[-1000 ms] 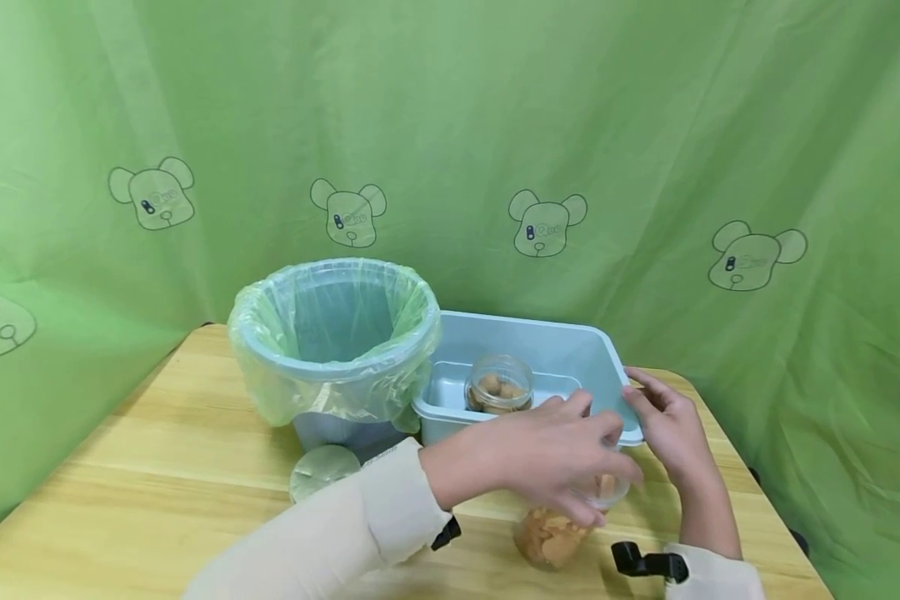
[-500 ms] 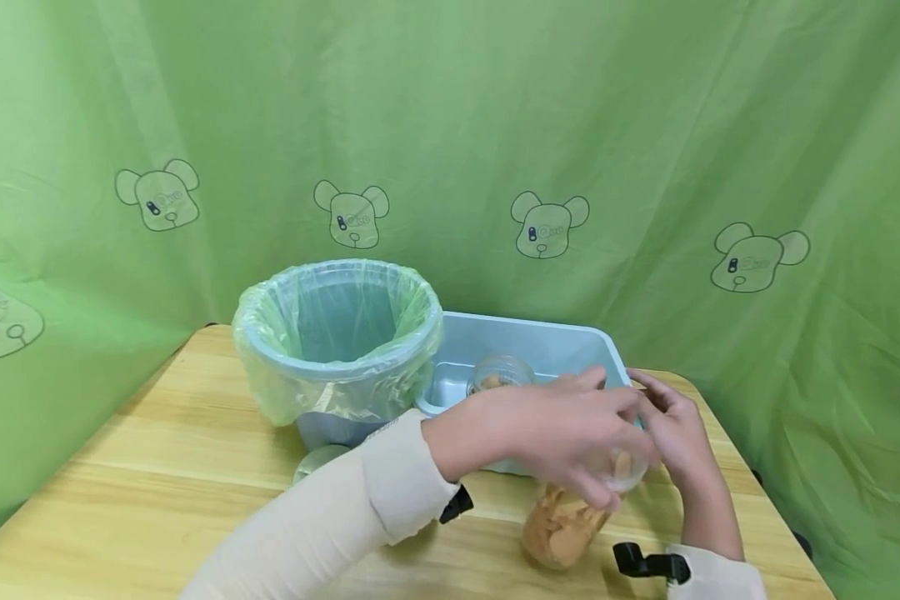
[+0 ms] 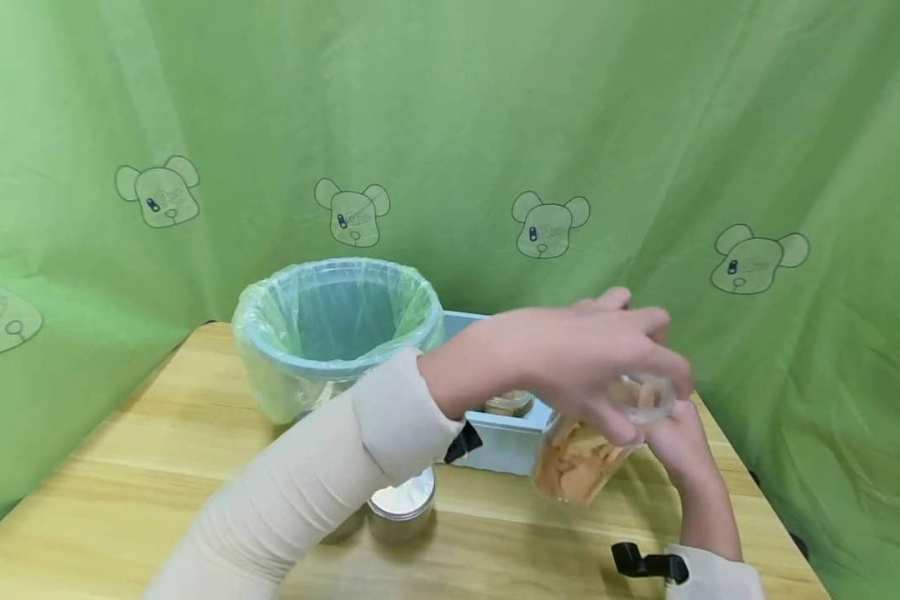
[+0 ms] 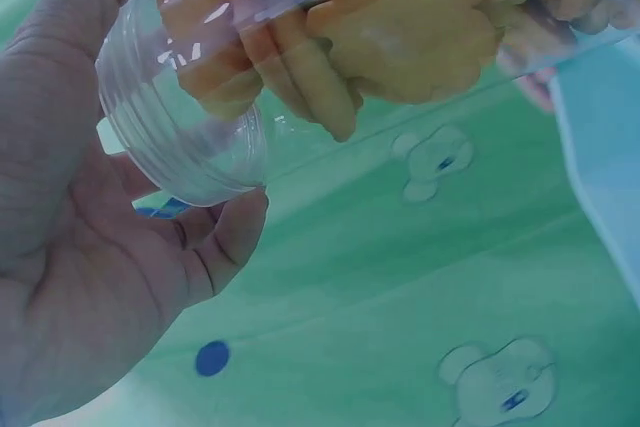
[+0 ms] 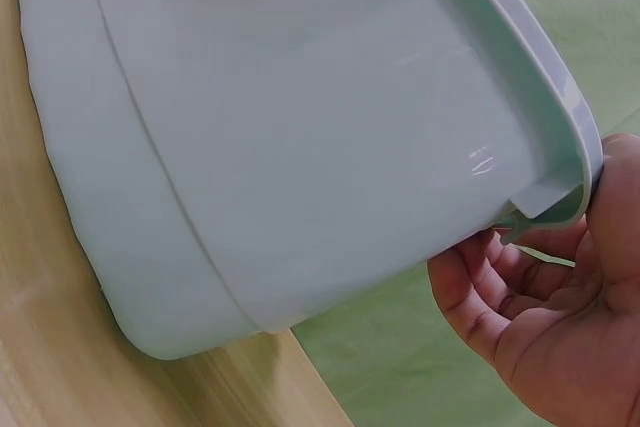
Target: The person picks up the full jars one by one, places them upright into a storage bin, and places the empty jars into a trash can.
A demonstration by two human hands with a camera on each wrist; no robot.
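Note:
My left hand (image 3: 600, 350) grips a clear threaded jar (image 3: 581, 467) of orange-tan cookies by its neck, above the table at the front right of the light blue basin (image 3: 506, 450). The jar is tilted, and its threaded neck (image 4: 190, 137) shows without a lid in the left wrist view. Flower-shaped cookies (image 4: 410, 32) lie inside it. My right hand (image 5: 560, 317) holds the rim at the basin's right end, fingers under the edge, thumb at the outside; in the head view it is partly hidden behind the jar. Another clear jar (image 3: 512, 404) stands inside the basin, partly covered by my left forearm.
A round bin (image 3: 322, 367) lined with a green plastic bag stands left of the basin. A silver-topped jar (image 3: 401, 504) stands in front on the wooden table (image 3: 142, 467), with another partly behind the sleeve. Green cloth (image 3: 450, 108) hangs behind.
My left hand has lifted the jar of cookies off the table, upward and slightly right toward the basin's corner. My right hand stays at the basin's rim.

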